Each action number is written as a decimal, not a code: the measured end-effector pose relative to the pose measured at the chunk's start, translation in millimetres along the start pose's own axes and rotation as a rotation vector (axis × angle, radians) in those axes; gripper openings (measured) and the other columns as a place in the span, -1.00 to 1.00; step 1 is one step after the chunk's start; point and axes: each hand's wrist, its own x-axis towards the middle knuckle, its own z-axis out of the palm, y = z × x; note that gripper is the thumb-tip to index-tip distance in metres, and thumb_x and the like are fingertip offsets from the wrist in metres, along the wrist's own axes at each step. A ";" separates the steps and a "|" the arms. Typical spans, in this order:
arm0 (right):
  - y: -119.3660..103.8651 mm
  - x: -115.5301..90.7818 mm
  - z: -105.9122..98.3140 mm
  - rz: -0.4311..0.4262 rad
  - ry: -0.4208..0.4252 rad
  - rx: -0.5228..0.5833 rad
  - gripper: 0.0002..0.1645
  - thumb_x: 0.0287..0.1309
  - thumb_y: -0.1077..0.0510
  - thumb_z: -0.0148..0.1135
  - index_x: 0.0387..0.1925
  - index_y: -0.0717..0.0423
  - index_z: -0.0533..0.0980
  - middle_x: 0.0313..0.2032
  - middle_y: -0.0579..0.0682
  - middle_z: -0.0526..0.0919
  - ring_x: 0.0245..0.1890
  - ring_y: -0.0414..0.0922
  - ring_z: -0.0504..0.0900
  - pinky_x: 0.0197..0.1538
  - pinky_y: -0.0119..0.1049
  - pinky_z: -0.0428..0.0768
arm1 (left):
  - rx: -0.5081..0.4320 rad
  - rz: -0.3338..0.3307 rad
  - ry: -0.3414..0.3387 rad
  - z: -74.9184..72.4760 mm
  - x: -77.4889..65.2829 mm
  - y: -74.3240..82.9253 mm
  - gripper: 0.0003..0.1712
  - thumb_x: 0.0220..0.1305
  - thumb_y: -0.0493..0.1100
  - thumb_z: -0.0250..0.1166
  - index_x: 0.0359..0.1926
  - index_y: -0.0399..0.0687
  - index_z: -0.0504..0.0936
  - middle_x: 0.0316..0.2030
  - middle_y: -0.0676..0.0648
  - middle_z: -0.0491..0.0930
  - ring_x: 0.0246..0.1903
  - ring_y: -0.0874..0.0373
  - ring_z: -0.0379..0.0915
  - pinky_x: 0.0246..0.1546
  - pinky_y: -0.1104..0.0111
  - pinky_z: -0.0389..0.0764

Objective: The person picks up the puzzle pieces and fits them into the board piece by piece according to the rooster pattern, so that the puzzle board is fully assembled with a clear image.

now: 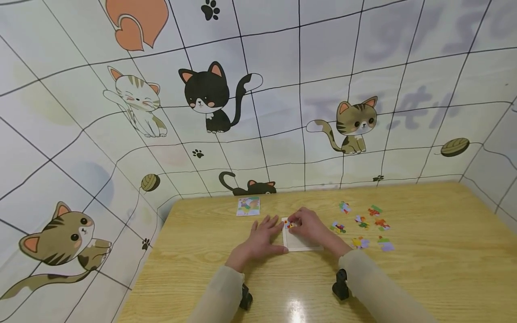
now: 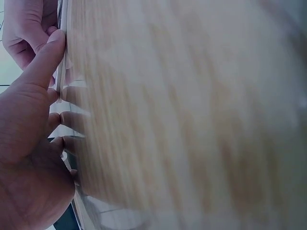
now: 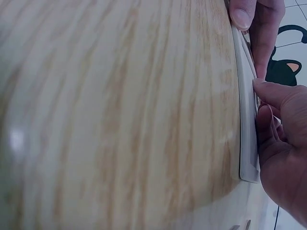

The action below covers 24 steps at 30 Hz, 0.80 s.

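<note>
A white square puzzle tray (image 1: 304,249) lies on the wooden table. My left hand (image 1: 261,238) rests along its left side, fingers spread, with the thumb against the near edge. Over the tray's far left corner, my right hand (image 1: 310,226) pinches a colourful puzzle piece (image 1: 288,224), partly covered by the fingers. The right wrist view shows the right thumb and fingers (image 3: 283,108) low over the tray's rim (image 3: 247,124). Seen from the left wrist, the left thumb (image 2: 48,55) touches the tray's edge.
Several loose puzzle pieces (image 1: 362,221) are scattered on the table (image 1: 436,251) to the right of the tray. A small square picture card (image 1: 248,206) lies at the back left. Behind the table stands a wall covering (image 1: 278,148) printed with cartoon cats.
</note>
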 end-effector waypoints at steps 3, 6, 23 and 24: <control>0.2 0.3 0.5 -0.001 0.005 -0.009 -0.72 0.13 0.28 0.49 -0.09 0.21 0.70 -0.25 -0.03 0.54 -0.27 -0.12 0.49 -0.17 -0.20 0.53 | 0.003 -0.003 -0.004 -0.6 -0.1 1.0 -0.04 0.34 0.26 0.34 0.59 -0.04 0.22 0.60 -0.14 0.00 0.59 -0.16 -0.27 0.48 -0.23 -0.24; -0.5 0.4 1.1 0.001 0.006 -0.007 -0.72 0.13 0.28 0.49 -0.09 0.21 0.70 -0.24 -0.03 0.54 -0.27 -0.12 0.49 -0.17 -0.20 0.53 | 0.005 -0.006 -0.004 -0.8 0.1 1.4 -0.04 0.34 0.25 0.35 0.58 -0.04 0.22 0.60 -0.14 0.00 0.59 -0.16 -0.26 0.48 -0.23 -0.23; 6.8 -10.8 -20.4 0.017 -0.021 0.186 -0.63 0.32 0.22 0.34 0.09 0.32 0.60 -0.05 0.14 0.59 -0.27 -0.10 0.62 -0.31 -0.24 0.66 | -0.001 -0.016 0.003 1.1 0.0 0.3 -0.02 0.32 0.29 0.34 0.59 -0.02 0.22 0.61 -0.12 -0.01 0.59 -0.12 -0.27 0.49 -0.20 -0.25; 10.0 -12.9 -24.1 0.021 -0.017 0.206 -0.63 0.34 0.20 0.33 0.10 0.32 0.59 -0.04 0.15 0.59 -0.30 -0.11 0.61 -0.34 -0.26 0.65 | -0.002 -0.018 0.003 1.1 0.2 0.6 -0.02 0.32 0.28 0.35 0.59 -0.02 0.22 0.61 -0.12 -0.01 0.59 -0.13 -0.27 0.49 -0.20 -0.25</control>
